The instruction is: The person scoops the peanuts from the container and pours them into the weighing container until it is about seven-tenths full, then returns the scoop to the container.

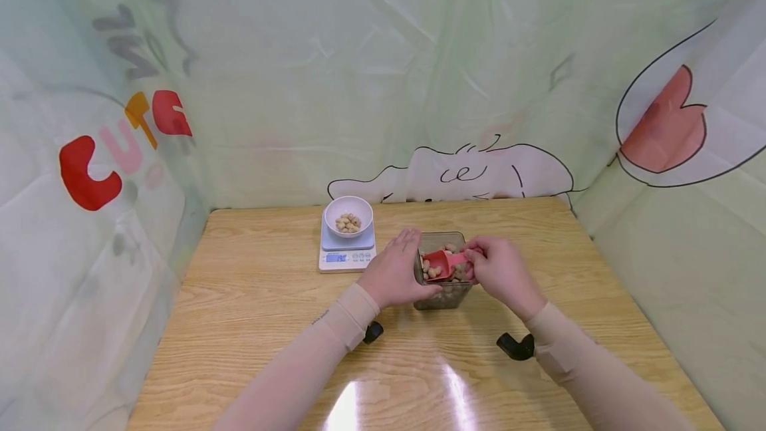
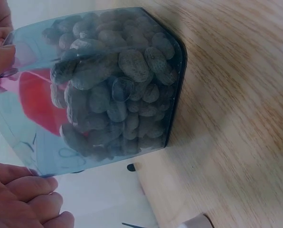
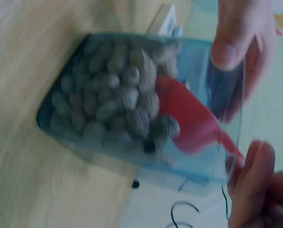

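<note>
A clear grey container [image 1: 443, 298] of unshelled peanuts stands on the table. The left hand [image 1: 395, 271] grips its left side, thumb over the near rim; in the right wrist view that thumb [image 3: 225, 56] lies on the wall. The right hand [image 1: 503, 271] pinches the handle of a red scoop [image 1: 439, 263], whose bowl is inside the container among the peanuts. Through the clear wall the scoop [image 3: 191, 116] shows above most of the peanuts [image 3: 108, 95], its handle running up to the right hand [image 3: 255, 190].
Left of the container, a white kitchen scale [image 1: 349, 259] with a lit display carries a white bowl [image 1: 349, 206] holding some peanuts. Black curved pieces [image 1: 516, 346] show beside the wrists. Printed curtains [image 1: 311, 85] hang behind and at both sides of the wooden table [image 1: 251, 304].
</note>
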`<state>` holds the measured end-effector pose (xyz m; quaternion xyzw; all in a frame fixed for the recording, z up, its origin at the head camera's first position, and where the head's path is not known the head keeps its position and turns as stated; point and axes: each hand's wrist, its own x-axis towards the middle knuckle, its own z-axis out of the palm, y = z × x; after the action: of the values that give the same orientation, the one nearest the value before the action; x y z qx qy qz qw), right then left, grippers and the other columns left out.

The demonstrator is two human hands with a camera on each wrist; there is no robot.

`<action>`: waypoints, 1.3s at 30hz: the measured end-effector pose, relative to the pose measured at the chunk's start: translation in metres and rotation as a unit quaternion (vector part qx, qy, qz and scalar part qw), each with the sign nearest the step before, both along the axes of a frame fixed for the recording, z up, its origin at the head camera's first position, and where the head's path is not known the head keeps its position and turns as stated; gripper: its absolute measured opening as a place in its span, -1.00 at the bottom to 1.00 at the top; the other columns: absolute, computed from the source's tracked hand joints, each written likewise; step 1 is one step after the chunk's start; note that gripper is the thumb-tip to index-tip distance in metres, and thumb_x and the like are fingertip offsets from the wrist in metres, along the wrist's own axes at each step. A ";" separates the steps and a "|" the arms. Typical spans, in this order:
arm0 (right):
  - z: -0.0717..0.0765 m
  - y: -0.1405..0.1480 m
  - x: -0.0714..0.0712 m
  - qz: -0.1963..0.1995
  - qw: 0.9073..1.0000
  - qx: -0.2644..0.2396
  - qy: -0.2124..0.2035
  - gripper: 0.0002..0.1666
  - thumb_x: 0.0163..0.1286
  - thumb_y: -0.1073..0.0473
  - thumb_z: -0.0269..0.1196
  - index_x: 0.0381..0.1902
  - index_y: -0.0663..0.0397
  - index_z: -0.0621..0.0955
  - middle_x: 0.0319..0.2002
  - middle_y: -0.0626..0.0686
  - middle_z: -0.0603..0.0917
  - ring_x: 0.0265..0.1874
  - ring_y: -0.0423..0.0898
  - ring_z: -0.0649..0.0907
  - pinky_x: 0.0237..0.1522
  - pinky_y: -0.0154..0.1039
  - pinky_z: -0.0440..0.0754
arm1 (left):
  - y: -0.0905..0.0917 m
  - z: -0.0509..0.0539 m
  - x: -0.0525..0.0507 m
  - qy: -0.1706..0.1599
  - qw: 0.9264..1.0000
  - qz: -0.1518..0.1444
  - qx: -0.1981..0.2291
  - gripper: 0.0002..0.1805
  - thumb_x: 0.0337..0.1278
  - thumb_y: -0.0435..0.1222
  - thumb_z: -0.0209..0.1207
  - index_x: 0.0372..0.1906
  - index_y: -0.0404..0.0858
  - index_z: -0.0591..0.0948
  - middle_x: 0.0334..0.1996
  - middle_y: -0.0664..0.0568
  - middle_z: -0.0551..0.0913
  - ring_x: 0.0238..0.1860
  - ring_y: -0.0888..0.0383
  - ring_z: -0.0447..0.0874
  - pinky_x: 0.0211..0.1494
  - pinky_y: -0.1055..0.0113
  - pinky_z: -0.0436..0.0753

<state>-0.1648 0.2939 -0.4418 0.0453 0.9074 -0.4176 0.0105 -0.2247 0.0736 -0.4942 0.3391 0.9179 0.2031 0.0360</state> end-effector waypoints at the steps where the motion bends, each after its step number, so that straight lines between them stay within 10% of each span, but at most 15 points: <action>1: 0.000 0.000 0.001 0.013 1.000 0.019 0.012 -0.72 0.68 0.31 0.12 0.05 0.34 0.73 -0.34 0.23 0.78 -0.46 -0.08 0.72 -0.44 -0.26 0.80 | 0.000 0.000 0.000 -0.001 1.000 0.001 -0.001 0.32 0.15 0.40 0.35 0.73 -0.33 0.10 0.74 -0.14 0.16 0.78 -0.05 0.06 0.81 0.10 0.18; 12: 0.000 0.002 0.000 -0.006 0.998 -0.048 -0.040 -0.67 0.69 0.29 0.09 0.09 0.45 0.70 -0.33 0.28 0.81 -0.47 -0.10 0.78 -0.33 -0.16 0.90 | 0.000 -0.002 0.000 -0.009 1.000 0.007 0.003 0.33 0.13 0.40 0.37 0.74 -0.31 0.10 0.74 -0.13 0.16 0.78 -0.03 0.04 0.80 0.10 0.21; 26: 0.004 0.005 -0.008 -0.096 0.970 -0.199 -0.103 -0.54 0.74 0.28 0.01 0.30 0.65 0.50 -0.38 0.05 0.75 -0.51 -0.29 0.78 -0.30 -0.35 0.87 | 0.001 -0.004 -0.002 -0.002 1.000 0.006 0.008 0.33 0.11 0.40 0.37 0.73 -0.32 0.11 0.73 -0.14 0.20 0.77 -0.04 0.07 0.80 0.08 0.22; 34: -0.001 -0.002 -0.003 -0.039 0.997 -0.058 -0.009 -0.68 0.68 0.32 0.12 0.09 0.50 0.69 -0.36 0.23 0.80 -0.47 -0.11 0.80 -0.37 -0.27 0.87 | 0.001 -0.003 -0.002 -0.009 1.000 0.006 0.006 0.34 0.10 0.40 0.37 0.74 -0.30 0.10 0.74 -0.12 0.17 0.78 -0.02 0.06 0.80 0.10 0.22; 39: -0.011 -0.010 0.003 -0.007 0.995 0.037 0.088 -0.76 0.64 0.36 0.16 -0.03 0.37 0.76 -0.40 0.24 0.79 -0.48 0.01 0.79 -0.52 -0.31 0.76 | -0.001 -0.004 -0.002 -0.006 1.000 0.008 0.012 0.33 0.10 0.41 0.37 0.74 -0.30 0.11 0.74 -0.14 0.18 0.77 -0.03 0.08 0.79 0.08 0.24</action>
<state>-0.1622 0.2841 -0.4523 0.0155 0.9193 -0.3861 -0.0739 -0.2270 0.0729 -0.4981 0.3307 0.9180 0.2160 0.0357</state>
